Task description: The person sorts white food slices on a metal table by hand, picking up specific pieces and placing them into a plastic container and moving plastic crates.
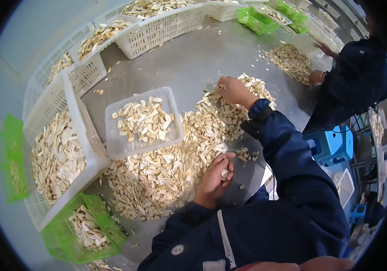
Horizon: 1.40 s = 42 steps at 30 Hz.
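A broad pile of dried, pale slices (152, 179), perhaps mushroom or root, spreads over the metal table (166, 64) before me. Low at the pile's near edge, my left hand (215, 178) is curled palm up around a few slices. My right hand (236, 90) reaches to the pile's far right part, a pale slice pinched at its fingertips. Left of the hands, a shallow translucent plastic tray (142, 149) rests against the pile and holds a loose heap of slices. A few small bits (246, 155) lie apart between my two arms.
White slotted crates (166, 32) of slices line the far side; another white crate (93, 145) stands left. Green baskets sit near left (107, 220) and far right (256, 21). A co-worker (356, 78) handles another pile (290, 62). Blue stools (329, 144) stand right of the table.
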Motion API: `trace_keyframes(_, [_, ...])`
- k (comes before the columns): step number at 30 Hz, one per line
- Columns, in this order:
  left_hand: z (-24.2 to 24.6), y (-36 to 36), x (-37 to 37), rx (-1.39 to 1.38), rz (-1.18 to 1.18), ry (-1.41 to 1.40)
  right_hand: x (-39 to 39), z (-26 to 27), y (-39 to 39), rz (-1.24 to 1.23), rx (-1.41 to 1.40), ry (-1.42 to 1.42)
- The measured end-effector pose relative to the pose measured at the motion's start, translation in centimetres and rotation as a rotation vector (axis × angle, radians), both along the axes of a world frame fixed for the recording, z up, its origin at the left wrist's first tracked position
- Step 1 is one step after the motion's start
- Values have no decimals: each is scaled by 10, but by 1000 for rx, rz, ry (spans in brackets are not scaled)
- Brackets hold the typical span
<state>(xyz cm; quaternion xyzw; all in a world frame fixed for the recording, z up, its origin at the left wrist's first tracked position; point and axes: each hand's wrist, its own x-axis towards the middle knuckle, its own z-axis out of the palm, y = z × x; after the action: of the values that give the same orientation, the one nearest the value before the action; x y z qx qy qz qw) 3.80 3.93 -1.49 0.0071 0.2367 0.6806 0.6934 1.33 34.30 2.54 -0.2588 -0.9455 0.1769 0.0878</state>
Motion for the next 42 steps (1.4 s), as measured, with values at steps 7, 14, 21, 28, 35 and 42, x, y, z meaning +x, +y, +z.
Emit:
trace_keyframes(7, [-3,-1,1,7,11,28,0,-7,-8,45,-117,56])
trace_keyframes(14, [1,-2,3,14,10,20,-14,-25,-10,75,56,-1])
trace_keyframes(21, [8,-1,3,-21,24,4,62,36,-58,35,-215,25])
trace_keyframes(28, [1,2,5,-17,46,-190,106,69,-109,316,-616,-51])
trace_keyframes(35, [-12,1,6,1,22,-218,94,2,-92,88,64,59])
trace_keyframes(42, [-30,-1,6,66,26,14,114,33,-91,9,-183,16])
